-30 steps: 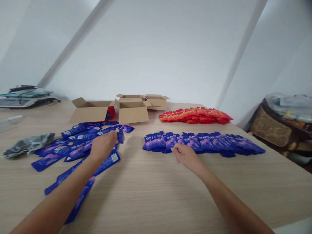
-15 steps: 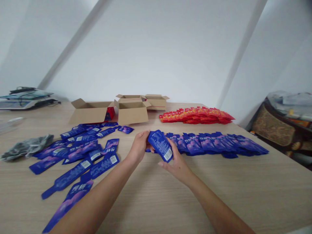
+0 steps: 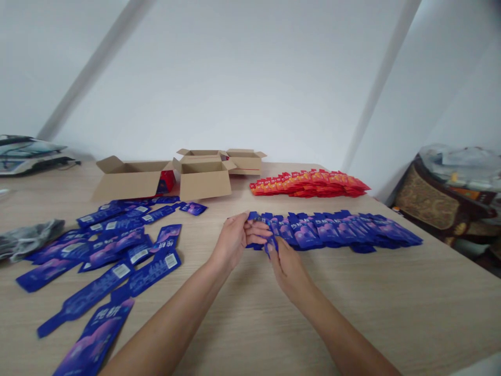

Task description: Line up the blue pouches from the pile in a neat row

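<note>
The right hand (image 3: 288, 267) pinches a glossy blue pouch (image 3: 271, 243); the left hand (image 3: 235, 237) lies unfolded.

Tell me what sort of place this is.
Probably an indoor workroom, perhaps for packing: there are open cardboard boxes, a row of overlapping blue packets and another of red packets.

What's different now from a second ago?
The left hand moved rightward from the loose blue packets to the blue row's near end, beside the right hand, which now pinches a blue packet. The red row and open cartons stayed put.
</note>
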{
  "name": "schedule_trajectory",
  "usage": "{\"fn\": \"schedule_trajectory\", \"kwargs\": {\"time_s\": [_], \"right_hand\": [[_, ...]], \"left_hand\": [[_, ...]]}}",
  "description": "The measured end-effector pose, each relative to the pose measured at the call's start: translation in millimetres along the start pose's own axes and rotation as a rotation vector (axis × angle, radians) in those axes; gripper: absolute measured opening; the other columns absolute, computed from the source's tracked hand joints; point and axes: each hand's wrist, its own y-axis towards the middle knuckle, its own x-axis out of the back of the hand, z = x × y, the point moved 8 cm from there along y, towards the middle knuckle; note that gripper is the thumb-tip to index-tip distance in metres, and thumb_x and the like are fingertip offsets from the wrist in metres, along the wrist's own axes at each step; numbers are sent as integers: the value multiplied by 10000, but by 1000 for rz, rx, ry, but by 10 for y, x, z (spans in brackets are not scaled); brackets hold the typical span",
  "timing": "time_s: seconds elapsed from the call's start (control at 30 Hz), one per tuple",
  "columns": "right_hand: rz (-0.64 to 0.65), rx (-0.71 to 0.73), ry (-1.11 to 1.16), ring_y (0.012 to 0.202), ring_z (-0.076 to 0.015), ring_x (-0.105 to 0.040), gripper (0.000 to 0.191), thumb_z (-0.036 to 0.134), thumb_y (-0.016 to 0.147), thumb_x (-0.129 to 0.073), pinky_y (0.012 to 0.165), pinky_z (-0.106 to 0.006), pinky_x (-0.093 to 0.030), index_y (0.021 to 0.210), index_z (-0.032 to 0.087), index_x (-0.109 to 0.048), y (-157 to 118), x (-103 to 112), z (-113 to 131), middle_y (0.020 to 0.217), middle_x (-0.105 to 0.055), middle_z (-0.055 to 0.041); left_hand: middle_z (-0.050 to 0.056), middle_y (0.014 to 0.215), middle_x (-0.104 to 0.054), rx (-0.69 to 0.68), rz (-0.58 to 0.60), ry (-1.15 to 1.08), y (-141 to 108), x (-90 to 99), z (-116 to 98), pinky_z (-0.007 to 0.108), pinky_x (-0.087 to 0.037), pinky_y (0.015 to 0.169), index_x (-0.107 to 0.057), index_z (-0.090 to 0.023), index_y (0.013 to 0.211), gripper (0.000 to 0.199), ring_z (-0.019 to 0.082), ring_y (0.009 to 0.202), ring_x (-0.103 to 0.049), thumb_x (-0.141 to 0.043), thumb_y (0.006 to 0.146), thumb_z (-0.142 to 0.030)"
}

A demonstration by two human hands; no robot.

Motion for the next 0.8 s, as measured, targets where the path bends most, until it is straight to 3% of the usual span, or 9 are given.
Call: {"fn": "schedule_trajectory", "kwargs": {"time_s": [0.03,0.1,0.2,0.3,0.37,0.6,0.73,0.8], "right_hand": [[8,-58,70,917,-248,-616,349,395,927,-335,841,-425,-483,1121,188,-539,5,0,-35,1017,-628,-128],[-16,-180,234,616,-191,-620,370,472,924,-306,611,-342,-522,1039,198,-528,8,20,-122,761,-645,-71],[-106,-293,401,382,-121,-485,391,547,904,-299,367,-230,-397,953,204,-481,-1,87,-246,552,-563,10],[-149,-281,366,348,-81,-388,370,545,891,-352,338,-189,-304,826,198,-465,10,141,-307,458,-432,64],[-156,-255,330,380,-68,-371,344,520,886,-395,361,-178,-295,794,195,-461,26,148,-330,477,-391,74],[-63,-170,411,420,-66,-394,254,450,886,-430,397,-170,-324,834,201,-427,108,131,-218,530,-440,77],[-211,-195,358,428,-66,-418,277,454,878,-412,412,-169,-334,779,197,-438,208,582,-270,531,-459,63],[-238,-263,312,403,-64,-405,313,462,853,-425,389,-170,-313,693,193,-426,267,782,-384,495,-449,59]], "left_hand": [[58,625,-632,-33,19,26,0,-11,-32,236,-492,461,-468,-153,618,294,136,512,-599,-456,843,-342],[28,623,-609,-124,7,154,4,14,-91,202,-448,419,-462,-167,628,319,120,507,-573,-490,821,-419],[-20,561,-553,-134,30,465,10,14,17,162,-361,360,-512,-170,659,326,86,451,-503,-571,757,-476],[-19,524,-560,88,341,640,-55,-167,410,171,-343,352,-538,-162,656,339,80,408,-479,-583,740,-487],[-19,478,-547,186,457,654,-122,-235,572,177,-332,352,-544,-150,633,364,70,364,-447,-547,759,-491],[-95,331,-376,83,260,611,-64,-173,452,176,-221,328,-453,-181,560,364,40,269,-287,-557,742,-479],[-67,285,-334,-14,109,572,53,36,242,190,-235,332,-329,-200,430,521,49,257,-303,-454,787,-558],[-49,290,-364,-44,45,551,121,201,122,191,-238,330,-345,-198,428,525,60,266,-329,-407,809,-554]]}}
